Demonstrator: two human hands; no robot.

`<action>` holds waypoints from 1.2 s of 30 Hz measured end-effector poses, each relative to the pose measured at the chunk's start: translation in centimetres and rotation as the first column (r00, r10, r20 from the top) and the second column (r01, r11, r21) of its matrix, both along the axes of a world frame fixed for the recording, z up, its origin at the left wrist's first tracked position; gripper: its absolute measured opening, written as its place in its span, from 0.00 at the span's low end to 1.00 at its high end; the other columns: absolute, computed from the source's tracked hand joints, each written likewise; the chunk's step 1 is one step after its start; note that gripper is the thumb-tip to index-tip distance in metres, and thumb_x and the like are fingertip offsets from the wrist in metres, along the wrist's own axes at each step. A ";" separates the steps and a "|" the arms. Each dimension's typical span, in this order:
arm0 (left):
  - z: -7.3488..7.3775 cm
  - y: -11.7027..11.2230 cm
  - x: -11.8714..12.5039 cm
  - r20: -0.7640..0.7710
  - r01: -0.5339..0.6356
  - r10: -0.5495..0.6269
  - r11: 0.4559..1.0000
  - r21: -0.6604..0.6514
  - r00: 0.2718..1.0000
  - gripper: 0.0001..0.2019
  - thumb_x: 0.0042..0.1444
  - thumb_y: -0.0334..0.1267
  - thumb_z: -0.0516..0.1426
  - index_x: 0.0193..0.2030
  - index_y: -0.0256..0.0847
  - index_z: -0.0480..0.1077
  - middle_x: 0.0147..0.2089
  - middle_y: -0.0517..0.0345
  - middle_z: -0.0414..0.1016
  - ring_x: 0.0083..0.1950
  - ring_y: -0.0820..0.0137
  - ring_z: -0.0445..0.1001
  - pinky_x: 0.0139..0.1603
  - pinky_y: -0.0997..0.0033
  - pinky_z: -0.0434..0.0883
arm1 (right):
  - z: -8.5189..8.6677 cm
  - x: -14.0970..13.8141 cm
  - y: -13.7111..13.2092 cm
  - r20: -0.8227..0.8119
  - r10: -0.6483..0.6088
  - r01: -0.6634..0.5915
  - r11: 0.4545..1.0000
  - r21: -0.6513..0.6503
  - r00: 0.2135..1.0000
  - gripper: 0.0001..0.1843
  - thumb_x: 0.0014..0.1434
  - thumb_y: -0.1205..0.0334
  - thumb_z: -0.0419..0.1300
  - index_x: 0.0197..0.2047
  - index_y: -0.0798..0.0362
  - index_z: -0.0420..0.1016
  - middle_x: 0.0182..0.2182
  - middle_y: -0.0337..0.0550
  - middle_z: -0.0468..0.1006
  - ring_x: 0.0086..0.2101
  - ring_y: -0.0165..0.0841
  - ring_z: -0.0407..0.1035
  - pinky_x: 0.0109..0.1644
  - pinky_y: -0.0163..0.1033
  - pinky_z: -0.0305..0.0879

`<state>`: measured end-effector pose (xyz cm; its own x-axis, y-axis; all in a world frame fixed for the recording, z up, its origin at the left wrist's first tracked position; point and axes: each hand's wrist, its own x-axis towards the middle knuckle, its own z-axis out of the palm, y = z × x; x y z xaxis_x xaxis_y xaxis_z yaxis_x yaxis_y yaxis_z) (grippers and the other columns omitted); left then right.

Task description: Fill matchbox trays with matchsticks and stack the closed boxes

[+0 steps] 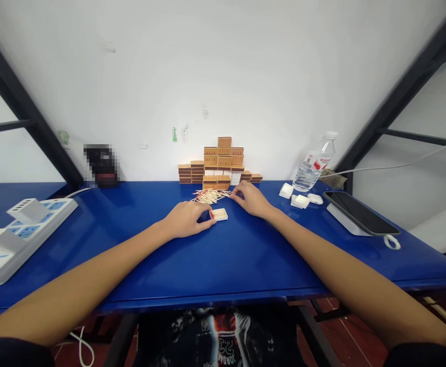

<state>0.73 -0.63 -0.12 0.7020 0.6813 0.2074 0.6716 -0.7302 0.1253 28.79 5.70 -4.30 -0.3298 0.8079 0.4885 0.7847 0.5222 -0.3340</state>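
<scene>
Power strip (pixel 60 211), white with blue sockets, at the left of the blue table (pixel 215 265), charger plug (pixel 27 210) in it. Dark object (pixel 102 165) by the wall, pixelated, can't ID. Left hand (pixel 188 219): thumb and fingers narrow, holding the left end of the white matchbox tray (pixel 220 219). Match pile (pixel 211 196), loose, red tips visible, lies just behind the tray. Tray is flat on the table between the hands, matches inside. Matchboxes (pixel 224 159), mostly brown, stacked in steps against the wall behind the pile, tallest mid-stack. Right hand (pixel 251 199): fingertips close together at the pile's right edge; can't tell if a match is pinched. Farther right: small white blocks (pixel 300 202), clear water bottle (pixel 314 163) with red-and-white label, rounded white case (pixel 315 199), then dark smartphone (pixel 362 213) resting on a white slab (pixel 347 220), white loop (pixel 392 242) at its near end.
</scene>
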 end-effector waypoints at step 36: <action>-0.3 0.2 -0.1 -0.008 0.009 -0.009 1.000 0.030 1.000 0.17 0.68 0.53 0.55 0.46 0.43 0.75 0.37 0.55 0.81 0.35 0.64 0.77 0.32 0.68 0.61 | 4.2 -2.4 -5.2 -0.088 0.414 -0.421 0.860 -0.289 0.906 0.06 0.63 0.60 0.66 0.38 0.53 0.83 0.36 0.43 0.75 0.34 0.31 0.67 0.40 0.37 0.63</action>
<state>0.64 -0.43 -0.43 0.7100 0.6683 0.2221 0.6658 -0.7397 0.0976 26.44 0.54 -0.11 -0.6603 0.7042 0.2610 0.5061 0.6740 -0.5381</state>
